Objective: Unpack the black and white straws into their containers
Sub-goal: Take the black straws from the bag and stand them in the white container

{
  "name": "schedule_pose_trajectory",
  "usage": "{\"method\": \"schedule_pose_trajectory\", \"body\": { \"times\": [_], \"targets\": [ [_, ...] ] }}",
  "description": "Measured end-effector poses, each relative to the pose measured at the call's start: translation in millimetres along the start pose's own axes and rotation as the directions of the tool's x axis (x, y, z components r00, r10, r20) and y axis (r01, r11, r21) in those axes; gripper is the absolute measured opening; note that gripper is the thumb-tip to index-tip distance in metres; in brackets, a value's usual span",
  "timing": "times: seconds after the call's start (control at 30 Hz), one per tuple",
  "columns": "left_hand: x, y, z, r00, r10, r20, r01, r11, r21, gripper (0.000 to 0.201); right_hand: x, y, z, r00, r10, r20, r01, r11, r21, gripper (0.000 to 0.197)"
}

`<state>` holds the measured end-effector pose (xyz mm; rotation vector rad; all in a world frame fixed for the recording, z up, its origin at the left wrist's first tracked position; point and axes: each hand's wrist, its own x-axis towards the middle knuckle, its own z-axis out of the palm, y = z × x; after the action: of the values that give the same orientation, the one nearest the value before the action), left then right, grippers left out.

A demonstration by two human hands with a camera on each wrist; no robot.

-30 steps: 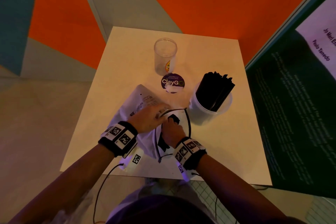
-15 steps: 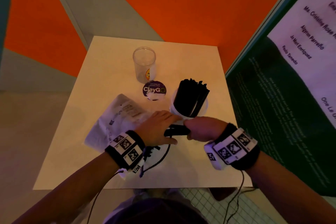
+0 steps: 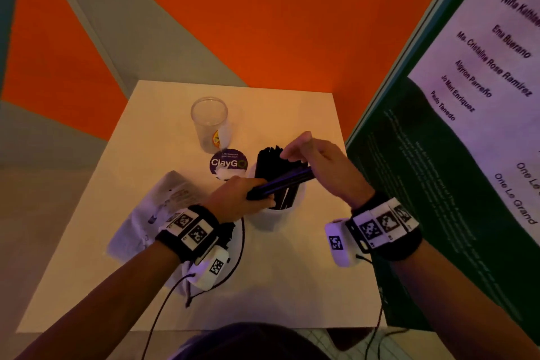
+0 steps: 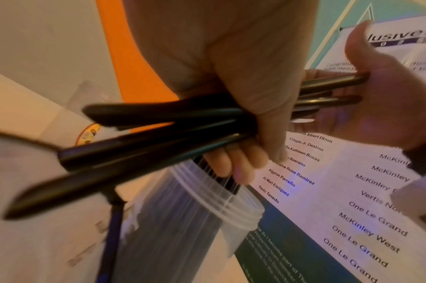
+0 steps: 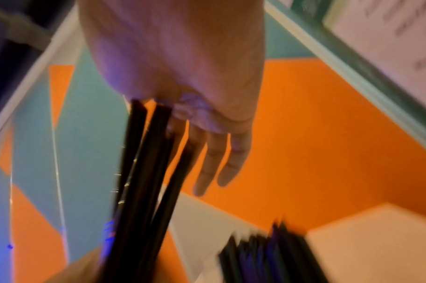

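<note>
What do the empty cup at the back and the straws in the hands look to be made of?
Empty cup: clear, slightly frosted plastic by the look; the table shows through its wall.
Black straws, held by the left hand and right hand: likely glossy plastic, with bright highlight streaks along them in the left wrist view; coated paper cannot be excluded.

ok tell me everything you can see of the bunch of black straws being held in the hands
The bunch of black straws is a handful of slim, glossy tubes that look like plastic, with slanted cut tips at the left end. It lies roughly level, tilted slightly up to the right, above the white container already packed with upright black straws. The left hand grips it with fingers curled round; the right hand pinches the other end. The straws fan apart toward the left tips.
</note>
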<state>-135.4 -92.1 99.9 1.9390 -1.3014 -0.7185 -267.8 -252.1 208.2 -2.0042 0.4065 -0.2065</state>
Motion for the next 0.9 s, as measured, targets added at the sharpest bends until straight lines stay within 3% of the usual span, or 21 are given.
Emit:
{"method": "schedule_pose_trajectory", "body": {
  "times": [0.1,0.17,0.3,0.43,0.6,0.67,0.77,0.9],
  "targets": [
    [10.4,10.4,1.4,0.999,0.003,0.044,-0.002,0.999,-0.043,0.027,6.6,1.1,17.4,1.000,-0.003,-0.026,0.006,0.990,0.142,0.073],
    [15.2,13.2,2.4,0.998,-0.013,0.056,0.016,0.998,-0.068,0.027,9.8,-1.5,22.3,0.996,-0.046,-0.076,0.066,0.956,0.286,0.072],
    [25.2,21.3,-0.4,0.999,-0.029,-0.038,0.019,0.972,-0.236,0.017,11.5,-4.8,18.8,0.975,-0.082,-0.207,0.198,0.749,0.633,0.060],
    [38.4,49.1,-7.8,0.992,0.054,-0.112,-0.085,0.951,-0.297,0.011,11.6,-16.9,19.2,0.918,-0.280,-0.282,0.385,0.804,0.454,0.035],
    [56.1,65.4,-12.2,0.987,0.086,-0.134,-0.128,0.931,-0.341,0.033,20.2,-23.7,-0.2,0.871,-0.354,-0.340,0.461,0.828,0.320,0.025],
    [59.3,55.9,-10.4,0.991,0.093,-0.092,-0.118,0.940,-0.321,0.054,24.7,-13.6,-1.8,0.884,-0.340,-0.321,0.433,0.854,0.289,0.026],
    [53.3,27.9,-8.2,0.989,0.059,-0.139,-0.081,0.983,-0.164,0.079,29.8,11.0,3.5,0.915,-0.268,-0.300,0.351,0.896,0.271,0.026],
    [28.5,-8.1,-9.2,0.971,0.072,-0.228,-0.082,0.996,-0.035,0.082,33.6,48.1,11.7,0.947,-0.080,-0.313,0.157,0.961,0.229,0.017]
  ]
}}
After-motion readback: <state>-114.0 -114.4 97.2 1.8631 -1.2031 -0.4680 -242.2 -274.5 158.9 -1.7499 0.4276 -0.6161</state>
